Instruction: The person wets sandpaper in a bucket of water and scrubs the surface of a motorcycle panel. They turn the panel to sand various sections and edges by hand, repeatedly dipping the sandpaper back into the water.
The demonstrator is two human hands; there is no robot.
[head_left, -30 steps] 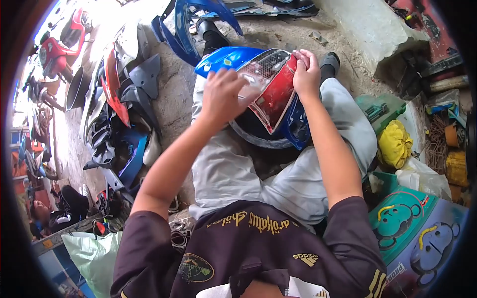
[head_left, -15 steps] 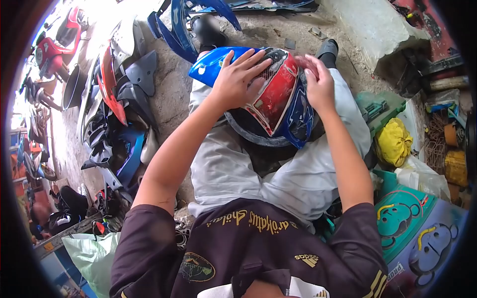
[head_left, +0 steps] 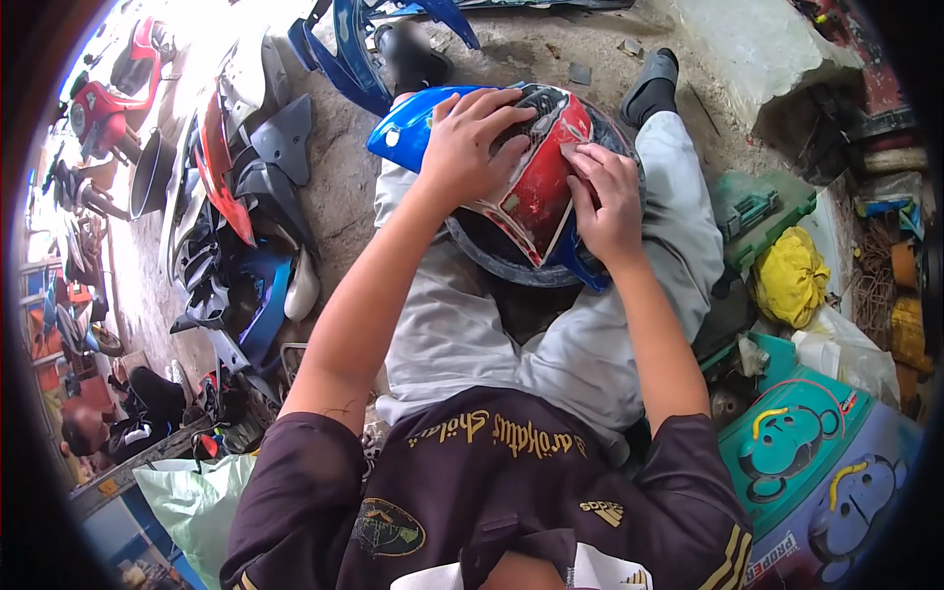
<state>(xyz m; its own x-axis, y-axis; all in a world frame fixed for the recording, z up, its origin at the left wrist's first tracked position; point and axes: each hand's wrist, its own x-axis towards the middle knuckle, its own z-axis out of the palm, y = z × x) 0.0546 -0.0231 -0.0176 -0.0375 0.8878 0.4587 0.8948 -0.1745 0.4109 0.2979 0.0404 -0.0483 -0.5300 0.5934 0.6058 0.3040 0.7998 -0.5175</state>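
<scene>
A motorcycle fairing panel, red with white edging and scuffed paint, sits between my legs with blue parts at its sides. Under it is a round black object with a grey rim, mostly hidden. My left hand lies over the panel's left side, fingers spread across the blue part and thumb stretched toward the red face. On the right ridge, my right hand has bent fingers with their tips close together on the red surface, thumb just below. Whatever may be between those fingertips is hidden.
Stacked plastic fairings lie on the left, with another blue fairing ahead. A concrete block stands at upper right. On my right are a yellow bag, a green case and a teal printed box.
My right hand has moved left and down from the panel's outer edge onto the red face, its fingers now bent together. My left hand has shifted slightly and its fingers curl more.
</scene>
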